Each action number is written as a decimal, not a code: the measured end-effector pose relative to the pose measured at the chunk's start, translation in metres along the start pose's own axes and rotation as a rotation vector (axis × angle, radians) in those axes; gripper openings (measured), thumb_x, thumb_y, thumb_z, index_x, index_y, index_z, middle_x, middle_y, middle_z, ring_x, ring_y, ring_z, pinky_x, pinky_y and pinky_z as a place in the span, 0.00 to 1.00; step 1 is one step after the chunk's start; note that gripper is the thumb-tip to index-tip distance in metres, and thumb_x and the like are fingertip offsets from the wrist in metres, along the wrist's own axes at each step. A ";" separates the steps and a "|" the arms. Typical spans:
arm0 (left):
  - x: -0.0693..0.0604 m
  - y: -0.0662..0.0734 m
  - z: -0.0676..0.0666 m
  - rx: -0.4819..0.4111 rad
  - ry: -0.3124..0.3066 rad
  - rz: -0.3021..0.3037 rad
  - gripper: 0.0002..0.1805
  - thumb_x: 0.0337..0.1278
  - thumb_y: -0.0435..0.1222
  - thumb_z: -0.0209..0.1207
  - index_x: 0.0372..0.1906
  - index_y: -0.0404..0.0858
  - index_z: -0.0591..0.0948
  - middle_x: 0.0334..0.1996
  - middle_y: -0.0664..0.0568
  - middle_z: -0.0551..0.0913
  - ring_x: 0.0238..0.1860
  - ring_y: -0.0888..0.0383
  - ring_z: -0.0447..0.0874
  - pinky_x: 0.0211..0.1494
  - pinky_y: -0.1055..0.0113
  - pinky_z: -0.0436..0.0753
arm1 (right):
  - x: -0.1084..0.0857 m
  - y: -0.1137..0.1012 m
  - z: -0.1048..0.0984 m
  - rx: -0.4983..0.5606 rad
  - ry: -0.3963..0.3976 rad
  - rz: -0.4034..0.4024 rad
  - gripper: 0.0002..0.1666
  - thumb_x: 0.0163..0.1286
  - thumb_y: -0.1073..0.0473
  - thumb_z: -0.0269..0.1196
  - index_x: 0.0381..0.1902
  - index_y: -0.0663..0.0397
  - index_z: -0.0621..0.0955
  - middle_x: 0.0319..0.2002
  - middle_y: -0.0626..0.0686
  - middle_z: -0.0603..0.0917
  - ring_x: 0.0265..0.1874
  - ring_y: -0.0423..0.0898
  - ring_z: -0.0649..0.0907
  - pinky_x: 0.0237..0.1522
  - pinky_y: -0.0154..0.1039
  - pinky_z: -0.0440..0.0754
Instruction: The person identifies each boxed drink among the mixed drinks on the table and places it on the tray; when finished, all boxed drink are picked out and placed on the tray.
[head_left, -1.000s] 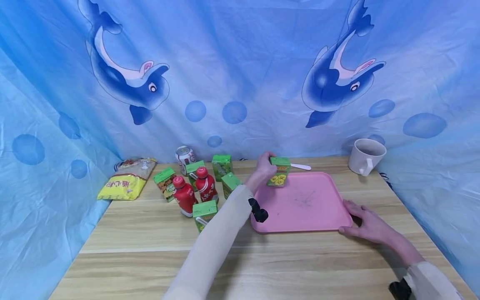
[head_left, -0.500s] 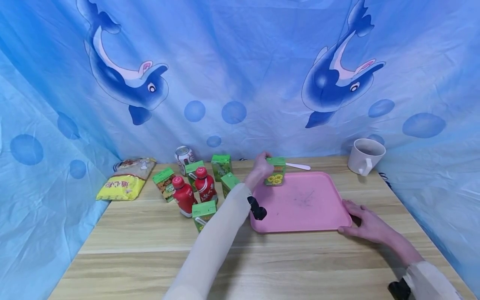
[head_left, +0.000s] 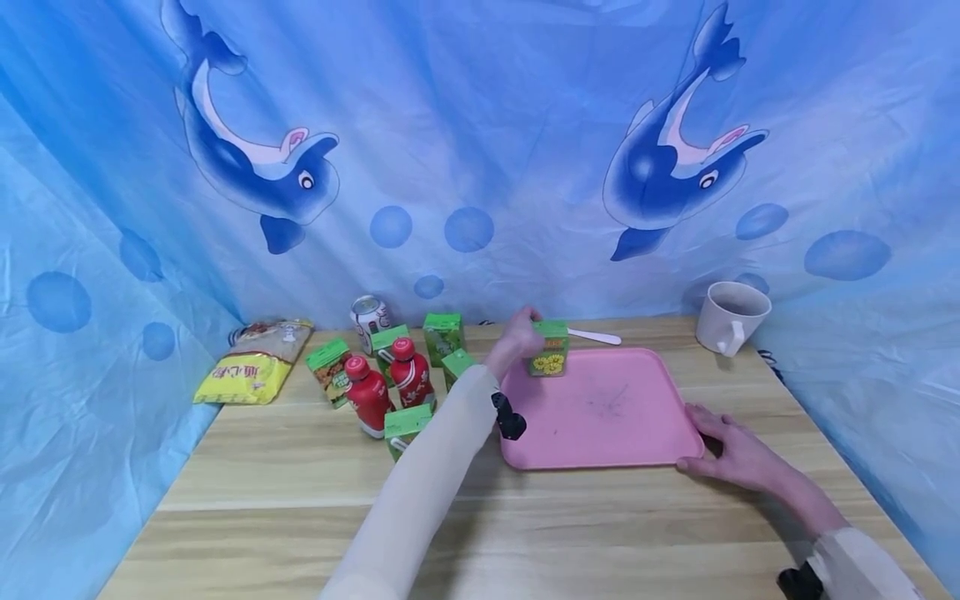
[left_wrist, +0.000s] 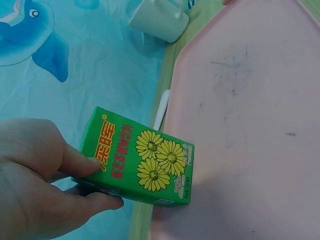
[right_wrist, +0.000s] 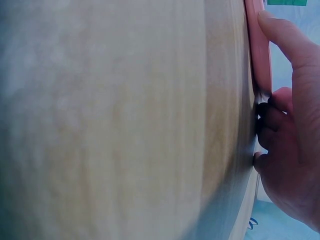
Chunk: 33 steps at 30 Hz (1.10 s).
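In the head view my left hand (head_left: 516, 340) holds a green juice box (head_left: 551, 348) at the back left corner of the pink tray (head_left: 600, 437). The left wrist view shows the thumb and fingers pinching one end of this juice box (left_wrist: 142, 160), whose front bears yellow flowers. Its far end is over the tray's edge; whether it touches the tray I cannot tell. My right hand (head_left: 738, 454) grips the tray's front right corner. In the right wrist view the thumb lies against the tray's rim (right_wrist: 260, 55), with the other fingers curled by the corner.
Left of the tray stand several green cartons (head_left: 444, 336), two red bottles (head_left: 369, 396) and a can (head_left: 370, 318). A yellow snack bag (head_left: 251, 367) lies farther left. Behind the tray is a white-handled utensil (head_left: 596, 337); a white mug (head_left: 731, 317) stands back right, near the blue curtain (head_left: 480, 150).
My left hand has shifted the juice box slightly left along the tray's back edge. The right hand and tray have stayed in place.
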<state>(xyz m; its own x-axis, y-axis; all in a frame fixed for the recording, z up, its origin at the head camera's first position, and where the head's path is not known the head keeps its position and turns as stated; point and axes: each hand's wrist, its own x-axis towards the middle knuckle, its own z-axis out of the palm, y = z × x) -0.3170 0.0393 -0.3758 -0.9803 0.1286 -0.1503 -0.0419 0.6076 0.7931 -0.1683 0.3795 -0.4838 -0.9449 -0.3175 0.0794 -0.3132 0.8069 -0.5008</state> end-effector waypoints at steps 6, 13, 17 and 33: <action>-0.016 0.004 -0.008 0.129 0.012 0.021 0.38 0.56 0.24 0.61 0.73 0.31 0.61 0.62 0.38 0.73 0.61 0.44 0.73 0.66 0.55 0.74 | 0.001 -0.002 0.004 0.011 -0.011 -0.026 0.58 0.59 0.38 0.72 0.71 0.74 0.63 0.70 0.75 0.63 0.68 0.75 0.61 0.65 0.73 0.54; -0.063 0.051 -0.027 0.261 -0.089 0.259 0.35 0.67 0.39 0.62 0.74 0.34 0.63 0.67 0.42 0.71 0.61 0.47 0.74 0.63 0.57 0.76 | -0.003 0.000 0.003 0.026 0.002 -0.030 0.57 0.59 0.41 0.73 0.71 0.73 0.64 0.69 0.75 0.63 0.67 0.75 0.62 0.66 0.73 0.53; -0.095 0.066 -0.039 0.315 -0.199 0.387 0.28 0.70 0.41 0.60 0.69 0.34 0.69 0.65 0.45 0.74 0.65 0.50 0.71 0.64 0.61 0.75 | -0.007 0.004 0.002 0.012 0.020 -0.039 0.56 0.58 0.42 0.73 0.71 0.74 0.65 0.69 0.75 0.64 0.66 0.75 0.64 0.64 0.74 0.54; -0.217 0.021 -0.151 -0.133 0.117 0.808 0.19 0.61 0.23 0.62 0.58 0.31 0.77 0.47 0.45 0.84 0.45 0.54 0.85 0.43 0.62 0.87 | -0.001 0.001 0.000 -0.009 0.029 -0.061 0.56 0.58 0.43 0.74 0.71 0.73 0.65 0.68 0.75 0.65 0.65 0.75 0.65 0.65 0.73 0.53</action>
<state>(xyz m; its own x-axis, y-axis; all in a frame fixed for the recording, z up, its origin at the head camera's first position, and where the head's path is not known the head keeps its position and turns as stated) -0.1344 -0.0937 -0.2372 -0.7312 0.3993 0.5531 0.6694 0.2639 0.6945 -0.1675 0.3808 -0.4847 -0.9265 -0.3515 0.1344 -0.3707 0.7914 -0.4861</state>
